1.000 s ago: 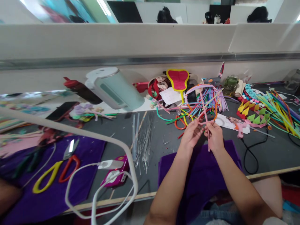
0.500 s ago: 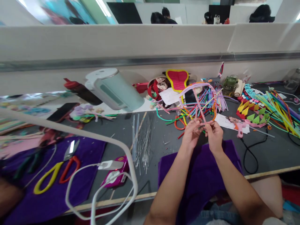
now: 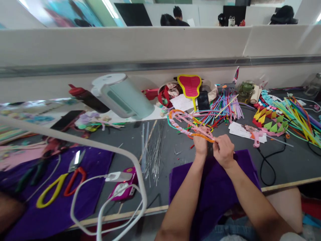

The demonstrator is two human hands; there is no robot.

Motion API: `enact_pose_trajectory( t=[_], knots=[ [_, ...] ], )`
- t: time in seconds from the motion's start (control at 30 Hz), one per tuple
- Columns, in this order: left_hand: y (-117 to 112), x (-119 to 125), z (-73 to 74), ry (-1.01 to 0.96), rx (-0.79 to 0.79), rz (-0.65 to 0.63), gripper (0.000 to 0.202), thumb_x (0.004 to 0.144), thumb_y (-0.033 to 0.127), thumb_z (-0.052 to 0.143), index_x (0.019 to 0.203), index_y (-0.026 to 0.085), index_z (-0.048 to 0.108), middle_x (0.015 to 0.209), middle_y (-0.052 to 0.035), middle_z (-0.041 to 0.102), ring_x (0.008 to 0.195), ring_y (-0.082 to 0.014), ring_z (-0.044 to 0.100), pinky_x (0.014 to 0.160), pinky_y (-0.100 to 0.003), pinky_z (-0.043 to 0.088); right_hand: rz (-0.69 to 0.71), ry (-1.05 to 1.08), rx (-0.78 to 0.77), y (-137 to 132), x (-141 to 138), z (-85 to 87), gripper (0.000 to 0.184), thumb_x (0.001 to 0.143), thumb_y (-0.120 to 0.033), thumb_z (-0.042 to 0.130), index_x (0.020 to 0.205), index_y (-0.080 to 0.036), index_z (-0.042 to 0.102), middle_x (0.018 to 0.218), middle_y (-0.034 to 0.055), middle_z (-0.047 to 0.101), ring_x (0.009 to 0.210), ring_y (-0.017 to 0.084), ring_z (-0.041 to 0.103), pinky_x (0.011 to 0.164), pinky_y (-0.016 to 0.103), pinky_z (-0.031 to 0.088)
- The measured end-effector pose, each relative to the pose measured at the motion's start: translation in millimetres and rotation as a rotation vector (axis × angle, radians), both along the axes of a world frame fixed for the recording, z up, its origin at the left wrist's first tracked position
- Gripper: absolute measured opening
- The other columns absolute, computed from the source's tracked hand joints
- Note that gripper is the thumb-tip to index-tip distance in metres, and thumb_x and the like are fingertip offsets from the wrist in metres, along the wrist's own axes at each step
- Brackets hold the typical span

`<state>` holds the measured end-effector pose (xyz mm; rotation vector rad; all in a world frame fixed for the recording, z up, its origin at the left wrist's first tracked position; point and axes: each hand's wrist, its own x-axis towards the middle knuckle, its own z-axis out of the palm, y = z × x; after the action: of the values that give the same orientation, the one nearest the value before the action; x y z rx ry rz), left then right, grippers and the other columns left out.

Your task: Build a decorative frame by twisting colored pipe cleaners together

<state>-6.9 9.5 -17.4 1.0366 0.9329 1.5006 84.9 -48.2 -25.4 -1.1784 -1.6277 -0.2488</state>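
Observation:
Both my hands grip a looped frame of twisted pipe cleaners (image 3: 177, 125), coloured pink, lilac and orange. My right hand (image 3: 224, 150) is closed on its near end, where the orange and pink stems come together. My left hand (image 3: 201, 142) is wrapped round the frame just beside it, its fingers partly hidden behind the stems. The loop points away to the left, tilted low above the table. Beneath my forearms lies a folded purple cloth (image 3: 215, 187). Past the hands is a heap of coloured pipe cleaners (image 3: 227, 107).
Left of my hands lie thin metal wires (image 3: 155, 150), a magenta power socket (image 3: 125, 187) with a white cable, and yellow-and-red scissors (image 3: 62, 180). A pale blue kettle (image 3: 127, 97) stands behind. A pink glue gun (image 3: 257, 138) lies right. Another person's hand (image 3: 10, 207) shows far left.
The pipe-cleaner frame has swung from standing up above my hands to lying over leftward. My left hand has turned, and my right hand has moved slightly left and down.

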Motion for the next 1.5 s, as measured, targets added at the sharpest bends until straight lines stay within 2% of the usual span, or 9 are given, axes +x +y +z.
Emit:
enact_pose_trajectory(
  t=[0.23, 0.53, 0.67, 0.77, 0.87, 1.17, 1.3, 1.4, 1.5],
  knots=[
    [-2, 1, 4.0, -0.167, -0.188, -0.083, 0.024, 0.067, 0.035, 0.071, 0.063, 0.015, 0.059, 0.058, 0.0008, 0.056, 0.051, -0.0079, 0.050, 0.052, -0.019, 0.039, 0.018, 0.254, -0.026, 3, 1, -0.8, 0.011, 0.088, -0.018, 0.048, 0.081, -0.019, 0.057, 0.073, 0.0041, 0.057, 0.071, 0.016, 0.053, 0.064, 0.029, 0.044],
    [1, 1, 2.5, -0.478, -0.421, -0.285, 0.025, 0.065, 0.030, 0.077, 0.071, 0.014, 0.059, 0.058, 0.0026, 0.057, 0.051, -0.0062, 0.053, 0.053, -0.018, 0.046, 0.352, 1.353, -0.439, 12, -4, 6.7, 0.022, 0.075, -0.038, 0.067, 0.078, -0.019, 0.054, 0.062, -0.0053, 0.055, 0.045, 0.006, 0.044, 0.041, 0.019, 0.036],
    [1, 1, 2.0, -0.603, -0.513, -0.359, 0.021, 0.067, 0.021, 0.076, 0.070, 0.015, 0.056, 0.059, 0.0032, 0.056, 0.051, -0.0064, 0.053, 0.056, -0.020, 0.049, 0.508, 1.555, -0.603, 17, -1, 6.9, 0.026, 0.067, -0.037, 0.073, 0.073, -0.018, 0.055, 0.058, -0.0051, 0.054, 0.044, 0.005, 0.044, 0.038, 0.017, 0.034],
    [0, 0, 2.8, -0.545, -0.545, -0.369, 0.026, 0.065, 0.027, 0.078, 0.069, 0.014, 0.055, 0.057, 0.0037, 0.054, 0.047, -0.0058, 0.050, 0.051, -0.020, 0.048, 0.493, 1.516, -0.580, 17, 0, 6.9, 0.027, 0.068, -0.037, 0.073, 0.075, -0.018, 0.056, 0.060, -0.0050, 0.055, 0.045, 0.005, 0.044, 0.039, 0.017, 0.035],
    [0, 0, 2.7, -0.405, -0.485, -0.270, 0.033, 0.061, 0.036, 0.080, 0.069, 0.013, 0.058, 0.057, 0.0043, 0.053, 0.043, -0.0038, 0.045, 0.042, -0.017, 0.041, 0.378, 1.376, -0.469, 15, 1, 6.0, 0.024, 0.072, -0.037, 0.071, 0.078, -0.019, 0.057, 0.062, -0.0049, 0.057, 0.045, 0.005, 0.044, 0.040, 0.017, 0.036],
    [2, -5, 3.4, 0.010, -0.194, -0.070, 0.026, 0.063, 0.036, 0.074, 0.069, 0.012, 0.067, 0.054, 0.0020, 0.055, 0.045, -0.0071, 0.047, 0.046, -0.020, 0.042, 0.101, 0.579, -0.274, 8, 1, 1.4, 0.018, 0.089, -0.032, 0.051, 0.079, -0.019, 0.058, 0.072, 0.0008, 0.057, 0.066, 0.013, 0.054, 0.062, 0.026, 0.044],
    [2, -8, 7.9, 0.135, -0.093, -0.020, 0.019, 0.062, 0.030, 0.071, 0.059, 0.012, 0.066, 0.050, 0.0015, 0.055, 0.046, -0.0083, 0.047, 0.047, -0.020, 0.039, 0.095, 0.306, -0.205, 5, -2, 2.4, 0.017, 0.091, -0.025, 0.046, 0.081, -0.018, 0.059, 0.073, 0.0034, 0.057, 0.070, 0.015, 0.052, 0.066, 0.028, 0.042],
    [3, -9, 7.5, 0.170, -0.083, 0.015, 0.017, 0.062, 0.028, 0.071, 0.058, 0.013, 0.067, 0.051, 0.0006, 0.057, 0.048, -0.0091, 0.048, 0.048, -0.020, 0.039, 0.121, 0.284, -0.209, 4, -4, 2.5, 0.017, 0.091, -0.024, 0.047, 0.082, -0.018, 0.060, 0.075, 0.0042, 0.058, 0.072, 0.015, 0.053, 0.068, 0.029, 0.042],
    [4, -9, 4.7, 0.050, -0.170, -0.022, 0.016, 0.061, 0.028, 0.073, 0.066, 0.014, 0.070, 0.055, 0.0009, 0.059, 0.048, -0.0079, 0.049, 0.050, -0.020, 0.042, 0.130, 0.522, -0.285, 5, -5, 2.3, 0.017, 0.088, -0.030, 0.051, 0.078, -0.019, 0.059, 0.072, 0.0017, 0.057, 0.066, 0.013, 0.052, 0.063, 0.027, 0.043]
  ],
)
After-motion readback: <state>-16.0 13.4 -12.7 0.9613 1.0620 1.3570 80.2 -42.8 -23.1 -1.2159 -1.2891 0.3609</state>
